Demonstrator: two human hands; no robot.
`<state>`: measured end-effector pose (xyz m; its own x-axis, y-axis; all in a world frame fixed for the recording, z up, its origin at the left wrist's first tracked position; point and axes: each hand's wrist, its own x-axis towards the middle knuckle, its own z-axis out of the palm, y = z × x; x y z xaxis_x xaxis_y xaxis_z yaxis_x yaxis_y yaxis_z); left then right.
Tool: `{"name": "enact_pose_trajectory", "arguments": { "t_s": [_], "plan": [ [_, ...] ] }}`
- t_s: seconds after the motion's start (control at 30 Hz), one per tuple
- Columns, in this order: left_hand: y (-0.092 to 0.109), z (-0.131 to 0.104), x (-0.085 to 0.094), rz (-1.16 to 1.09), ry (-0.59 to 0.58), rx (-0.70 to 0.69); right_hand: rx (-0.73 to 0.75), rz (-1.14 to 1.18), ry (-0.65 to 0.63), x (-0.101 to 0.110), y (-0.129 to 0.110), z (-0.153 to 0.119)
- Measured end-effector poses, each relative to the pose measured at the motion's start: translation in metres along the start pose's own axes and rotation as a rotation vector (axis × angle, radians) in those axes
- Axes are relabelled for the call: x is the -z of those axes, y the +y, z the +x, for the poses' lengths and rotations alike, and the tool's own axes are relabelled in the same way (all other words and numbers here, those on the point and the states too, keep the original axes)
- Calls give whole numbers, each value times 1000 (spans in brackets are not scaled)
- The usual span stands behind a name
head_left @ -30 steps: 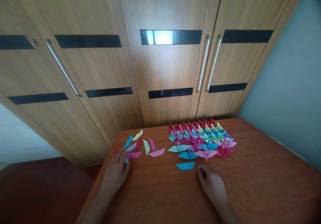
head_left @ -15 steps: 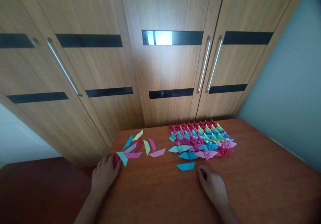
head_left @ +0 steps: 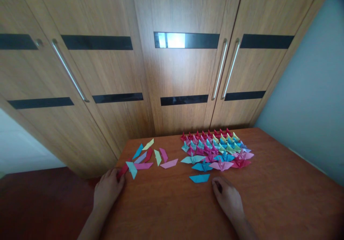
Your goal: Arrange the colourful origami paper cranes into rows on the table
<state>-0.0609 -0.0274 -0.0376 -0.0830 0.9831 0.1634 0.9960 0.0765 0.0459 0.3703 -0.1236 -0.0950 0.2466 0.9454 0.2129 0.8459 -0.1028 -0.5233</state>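
At the table's left edge, my left hand (head_left: 109,188) has its fingers closed on a red folded paper (head_left: 123,170). A light blue folded paper (head_left: 131,169) lies against that red piece. Several more folded strips, such as a magenta one (head_left: 143,166) and a pale pink one (head_left: 169,164), lie flat nearby. My right hand (head_left: 228,196) rests on the table with its fingers curled; what they hold, if anything, is hidden. Just left of it is a flat blue folded paper (head_left: 199,178). Beyond stand rows of folded paper cranes (head_left: 212,148) in several colours.
The reddish-brown wooden table (head_left: 166,207) reaches a tall wooden wardrobe (head_left: 177,71) with metal handles and dark bands. A pale blue wall (head_left: 309,100) is on the right, and dark red floor (head_left: 45,200) shows at the left.
My left hand has moved slightly left and toward me, and more of the red paper shows beside the light blue one. My right hand has stayed in place.
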Motion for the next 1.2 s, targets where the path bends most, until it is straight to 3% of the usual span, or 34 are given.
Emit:
{"name": "enact_pose_trajectory", "arguments": {
  "t_s": [0.47, 0.67, 0.77, 0.93, 1.07, 1.2],
  "plan": [
    [-3, -1, 4, -156, -45, 165, 19, 0, 33, 2, -3, -1],
    [-10, 2, 7, -246, 72, 254, 9, 15, 33, 3, -4, -1],
    [-4, 6, 15, -372, 133, 260, 3, 47, 25, 3, -4, 0],
    [45, -1, 29, -790, 60, 72, -36, 228, 27, 6, -5, -2],
    [107, -23, 31, -1012, -96, -132, -81, 454, 2, 8, -14, -8],
    [162, -49, 21, -1122, -330, -239, -103, 716, -127, 6, -33, -16]
  ]
}}
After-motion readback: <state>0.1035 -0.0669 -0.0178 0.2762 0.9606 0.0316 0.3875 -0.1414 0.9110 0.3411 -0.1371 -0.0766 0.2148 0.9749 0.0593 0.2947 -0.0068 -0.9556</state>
